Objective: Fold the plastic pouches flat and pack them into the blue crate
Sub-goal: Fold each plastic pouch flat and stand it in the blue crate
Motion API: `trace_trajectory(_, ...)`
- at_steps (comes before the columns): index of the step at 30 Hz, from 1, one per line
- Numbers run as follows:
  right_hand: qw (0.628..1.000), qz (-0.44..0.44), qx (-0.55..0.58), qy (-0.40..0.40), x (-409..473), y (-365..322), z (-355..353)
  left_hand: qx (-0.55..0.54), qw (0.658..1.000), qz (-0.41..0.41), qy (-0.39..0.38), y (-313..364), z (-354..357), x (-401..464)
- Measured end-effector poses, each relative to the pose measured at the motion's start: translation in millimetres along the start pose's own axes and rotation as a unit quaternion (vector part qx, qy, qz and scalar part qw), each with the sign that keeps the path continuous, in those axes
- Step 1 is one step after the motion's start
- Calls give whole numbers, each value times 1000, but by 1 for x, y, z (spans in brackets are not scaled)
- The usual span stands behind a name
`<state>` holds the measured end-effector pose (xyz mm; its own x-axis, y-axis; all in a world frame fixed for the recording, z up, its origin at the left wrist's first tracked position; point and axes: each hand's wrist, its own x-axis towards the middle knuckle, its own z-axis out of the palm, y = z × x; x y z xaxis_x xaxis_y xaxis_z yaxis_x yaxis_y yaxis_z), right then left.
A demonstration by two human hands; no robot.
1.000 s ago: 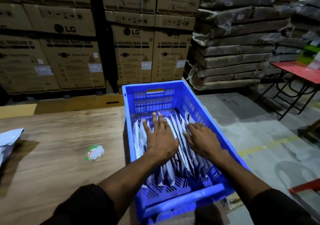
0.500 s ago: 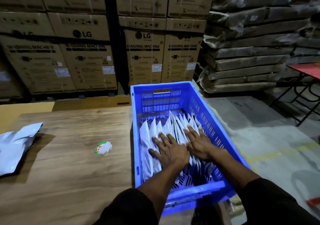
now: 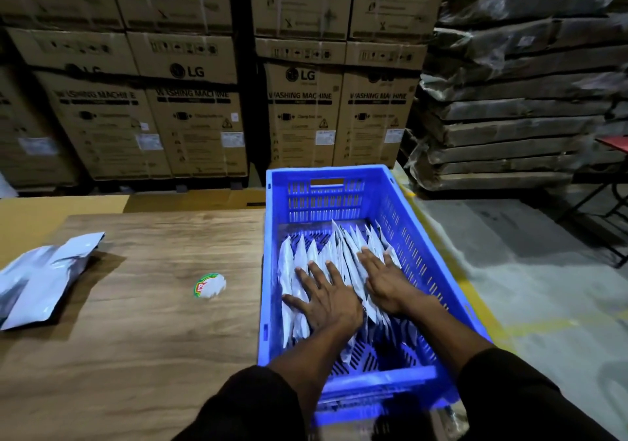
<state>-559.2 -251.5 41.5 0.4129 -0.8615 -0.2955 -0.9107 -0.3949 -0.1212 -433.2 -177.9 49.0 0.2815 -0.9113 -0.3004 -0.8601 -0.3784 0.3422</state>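
Observation:
The blue crate (image 3: pixel 326 199) stands at the right end of the wooden table (image 3: pixel 136 321). Inside it lies a row of several silver folded pouches (image 3: pixel 343 243), standing on edge and leaning. My left hand (image 3: pixel 326 294) presses flat on the left part of the row with fingers spread. My right hand (image 3: pixel 384 281) presses flat on the right part, fingers straight. A pile of loose silver pouches (image 3: pixel 40 277) lies at the table's left edge.
A small round white sticker with green and red print (image 3: pixel 209 285) lies on the table left of the crate. Stacked washing machine cartons (image 3: pixel 190 107) stand behind the table. Wrapped flat packs (image 3: pixel 509 100) are piled at the right on the concrete floor.
Both hands have drawn nearer along the pouch row and spread flatter on it. The view has shifted, so the loose pouches at the left show more.

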Motion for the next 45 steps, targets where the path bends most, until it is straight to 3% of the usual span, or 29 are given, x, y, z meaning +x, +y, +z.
trace_trajectory(6,999,39,-18,18,-14,-9,-5,11,999,38,30,-12,-15,0)
trace_trajectory(12,972,-15,-54,228,-22,-66,-57,72,976,137,152,-27,-78,10)
trace_trajectory(15,951,-56,-22,303,-7,-108,-92,77,946,174,262,-54,-122,16)
trace_trajectory(17,938,-89,-22,333,6,-144,-112,59,930,170,321,-86,-149,20)
trace_trajectory(20,928,-138,-45,344,22,-198,-131,52,931,136,335,-145,-174,24)
trace_trajectory(25,931,-192,-76,301,51,-289,-117,59,956,29,286,-270,-159,31)
trace_trajectory(34,964,-216,-72,136,67,-389,30,56,957,-84,272,-474,-106,43)
trace_trajectory(45,980,-173,-68,75,61,-407,87,0,974,-71,217,-566,-103,113)
